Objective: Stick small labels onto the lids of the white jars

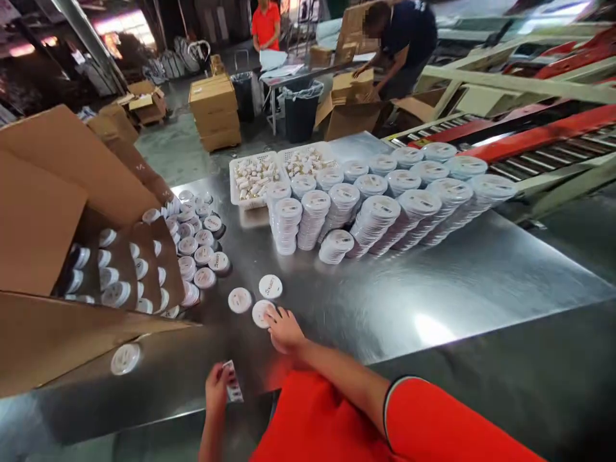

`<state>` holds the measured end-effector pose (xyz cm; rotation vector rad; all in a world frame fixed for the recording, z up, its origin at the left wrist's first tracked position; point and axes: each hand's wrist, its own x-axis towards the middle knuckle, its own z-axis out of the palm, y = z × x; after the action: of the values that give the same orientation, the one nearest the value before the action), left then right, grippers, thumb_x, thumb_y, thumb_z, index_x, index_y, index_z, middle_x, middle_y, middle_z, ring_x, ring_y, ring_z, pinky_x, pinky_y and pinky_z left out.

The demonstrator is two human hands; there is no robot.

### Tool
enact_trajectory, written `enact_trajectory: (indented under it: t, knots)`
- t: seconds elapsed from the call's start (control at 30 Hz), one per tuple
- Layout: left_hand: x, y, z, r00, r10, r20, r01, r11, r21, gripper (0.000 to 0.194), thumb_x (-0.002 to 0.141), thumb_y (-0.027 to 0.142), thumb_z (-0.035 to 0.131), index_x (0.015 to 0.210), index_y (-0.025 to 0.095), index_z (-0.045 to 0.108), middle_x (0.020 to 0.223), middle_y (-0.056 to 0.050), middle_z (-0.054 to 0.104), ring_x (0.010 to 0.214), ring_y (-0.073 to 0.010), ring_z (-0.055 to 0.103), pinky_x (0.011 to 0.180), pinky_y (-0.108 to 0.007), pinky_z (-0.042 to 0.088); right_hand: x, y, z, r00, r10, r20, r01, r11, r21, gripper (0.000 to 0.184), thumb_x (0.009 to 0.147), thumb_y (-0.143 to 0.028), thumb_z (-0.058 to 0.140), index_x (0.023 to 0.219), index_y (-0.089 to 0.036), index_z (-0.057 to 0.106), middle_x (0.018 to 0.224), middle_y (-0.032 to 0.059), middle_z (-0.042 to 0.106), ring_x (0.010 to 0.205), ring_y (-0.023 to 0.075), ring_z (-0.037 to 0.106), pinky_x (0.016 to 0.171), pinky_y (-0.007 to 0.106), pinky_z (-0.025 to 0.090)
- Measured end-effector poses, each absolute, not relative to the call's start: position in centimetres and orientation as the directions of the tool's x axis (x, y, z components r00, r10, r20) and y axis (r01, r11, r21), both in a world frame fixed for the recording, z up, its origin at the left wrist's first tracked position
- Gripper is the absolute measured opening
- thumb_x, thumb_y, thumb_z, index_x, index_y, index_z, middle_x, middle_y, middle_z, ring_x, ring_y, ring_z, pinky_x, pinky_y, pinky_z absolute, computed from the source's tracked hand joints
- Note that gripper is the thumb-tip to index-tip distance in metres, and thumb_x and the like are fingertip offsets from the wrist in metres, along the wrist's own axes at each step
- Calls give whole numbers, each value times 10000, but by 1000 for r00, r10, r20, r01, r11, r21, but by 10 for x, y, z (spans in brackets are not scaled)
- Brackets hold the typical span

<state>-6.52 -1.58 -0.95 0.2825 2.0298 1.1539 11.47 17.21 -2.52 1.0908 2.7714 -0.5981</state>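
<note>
Centrally, round white lid [261, 313] flat on steel table [433, 289], near its front edge, under loosely spread fingertips of right hand [285, 331]. Just beyond: 2 more loose lids [239, 299] [270, 286]. Lower left: left hand [216, 388], fingers pinched on small printed packet [233, 381]. Far left: open cardboard box [58, 256] spilling lids. Behind: leaning stacks of lids [385, 212], 2 white baskets [255, 179] of small pale pieces.
</note>
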Motion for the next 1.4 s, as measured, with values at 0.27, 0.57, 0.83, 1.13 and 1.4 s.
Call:
enact_trajectory:
  t: [0.27,0.57,0.83,1.13,1.4]
  knots:
    - [-66,51,-15,-584,749,-315,195,505,841,384,740,518,569,907,191,682,896,-102,766,845,-249,730,805,-402,599,153,138,-30,-664,714,-220,742,595,-309,784,872,-440,608,1569,-182,360,1681,179,245,1470,378,367,1127,519,383]
    - [-89,135,-11,-298,917,-263,649,397,648,219,813,144,612,617,210,539,1525,-92,548,1538,-304,297,1264,-555,231,165,119,-24,-512,792,-334,843,387,-374,815,769,-350,729,1499,-129,440,1565,230,442,1408,381,443,1126,509,416]
    - [-61,125,-15,-117,895,-431,801,342,492,204,795,128,662,633,181,552,1631,-73,402,1557,-391,212,1202,-744,166,203,166,-1,-300,754,-585,714,-229,-661,440,1008,-449,378,1096,-175,710,1181,112,728,1096,243,687,956,379,557]
    - [-18,75,-1,-76,902,-424,875,264,406,149,892,171,574,762,165,647,1659,-120,339,1555,-455,148,1166,-765,201,187,203,13,5,732,-681,883,-322,-341,545,1015,-534,366,1305,-118,565,1241,228,663,996,298,729,856,410,555]
    - [-2,63,-5,0,908,-419,859,214,465,166,849,127,628,692,178,616,1627,-63,410,1529,-500,186,1086,-873,163,189,168,13,-118,858,-501,977,11,-211,732,904,-477,617,1513,-155,367,1464,212,472,1225,314,569,938,383,500]
